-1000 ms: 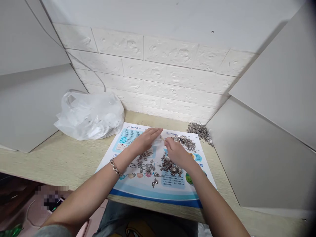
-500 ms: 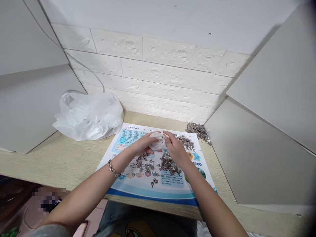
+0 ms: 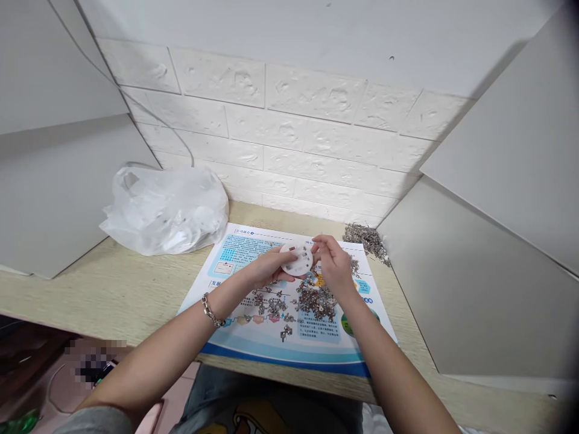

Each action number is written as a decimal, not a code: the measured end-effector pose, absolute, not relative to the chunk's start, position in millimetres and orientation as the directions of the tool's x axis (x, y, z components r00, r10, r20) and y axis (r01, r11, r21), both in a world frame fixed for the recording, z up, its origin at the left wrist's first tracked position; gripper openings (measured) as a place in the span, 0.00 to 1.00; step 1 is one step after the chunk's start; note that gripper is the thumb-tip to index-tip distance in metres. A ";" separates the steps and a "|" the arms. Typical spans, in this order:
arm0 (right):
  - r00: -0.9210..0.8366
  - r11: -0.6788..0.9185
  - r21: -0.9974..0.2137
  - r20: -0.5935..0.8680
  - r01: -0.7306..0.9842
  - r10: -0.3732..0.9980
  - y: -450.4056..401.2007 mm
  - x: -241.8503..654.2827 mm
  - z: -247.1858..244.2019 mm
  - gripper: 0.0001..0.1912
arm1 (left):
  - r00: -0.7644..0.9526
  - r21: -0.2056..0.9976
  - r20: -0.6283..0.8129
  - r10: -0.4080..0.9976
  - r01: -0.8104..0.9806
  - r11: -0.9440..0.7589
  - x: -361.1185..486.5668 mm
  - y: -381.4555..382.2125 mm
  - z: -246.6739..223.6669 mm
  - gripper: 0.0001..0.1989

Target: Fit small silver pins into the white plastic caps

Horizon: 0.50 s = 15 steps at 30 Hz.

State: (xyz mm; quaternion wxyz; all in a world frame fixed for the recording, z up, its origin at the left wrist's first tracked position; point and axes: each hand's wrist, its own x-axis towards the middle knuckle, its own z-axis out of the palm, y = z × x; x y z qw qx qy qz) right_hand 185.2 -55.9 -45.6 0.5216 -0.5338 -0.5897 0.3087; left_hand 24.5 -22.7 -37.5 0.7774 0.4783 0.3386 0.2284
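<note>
With the fingers of my left hand (image 3: 268, 267) I grip the white disc (image 3: 304, 265), thumb across its face, up above the printed sheet (image 3: 246, 340) on the tabletop (image 3: 136, 289). My right hand (image 3: 335, 265) is at the disc's right edge, its fingers curled, and I cannot tell whether they pinch anything. Metal parts (image 3: 316, 302) lie heaped on the sheet, with a plastic bag (image 3: 167, 211) off to the left.

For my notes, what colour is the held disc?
The disc is mostly white, shown in head view.
</note>
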 end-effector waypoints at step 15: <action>0.039 0.288 -0.786 0.368 0.547 0.929 -47.9 171.7 -43.6 0.07 | 0.462 0.963 -0.254 0.850 0.044 0.265 32.3 -32.6 -33.7 0.29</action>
